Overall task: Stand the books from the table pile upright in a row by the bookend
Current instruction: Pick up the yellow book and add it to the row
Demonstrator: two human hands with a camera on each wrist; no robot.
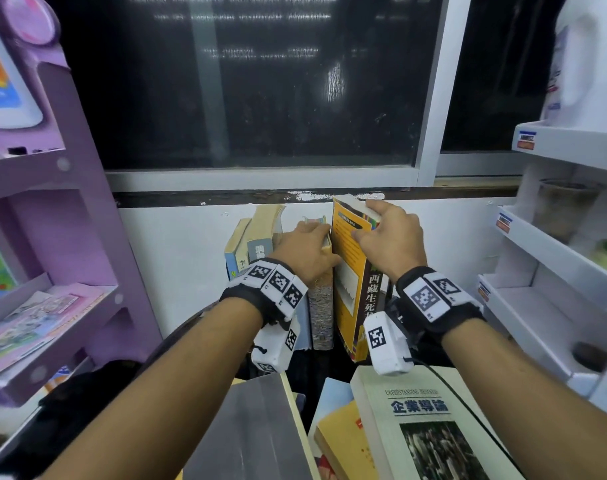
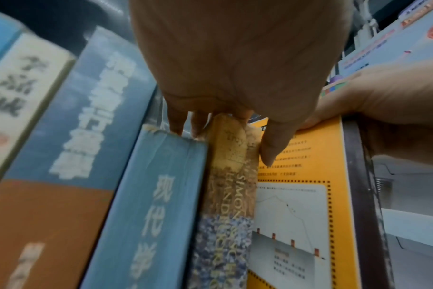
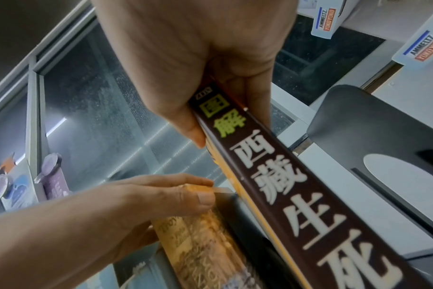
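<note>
Head view: both hands work at the upright row against the wall.
Right hand point(image 1: 387, 233): fingers and thumb pinch the top of the yellow book point(image 1: 347, 271), its brown spine facing out, upright but not yet closed against the row.
Left hand point(image 1: 305, 249): fingers curl over the top of the mottled-spine book point(image 2: 225, 215), thumb on the yellow cover, steadying the row.
Bookend point(image 3: 383, 148): black, just right of the yellow book.
Pile point(image 1: 423, 431): several books lie flat on the table nearby.
Risk: if either hand lets go early, the leaning left books point(image 1: 246, 244) may tip the row.
Risk: the thumb may get trapped as the gap closes.
</note>
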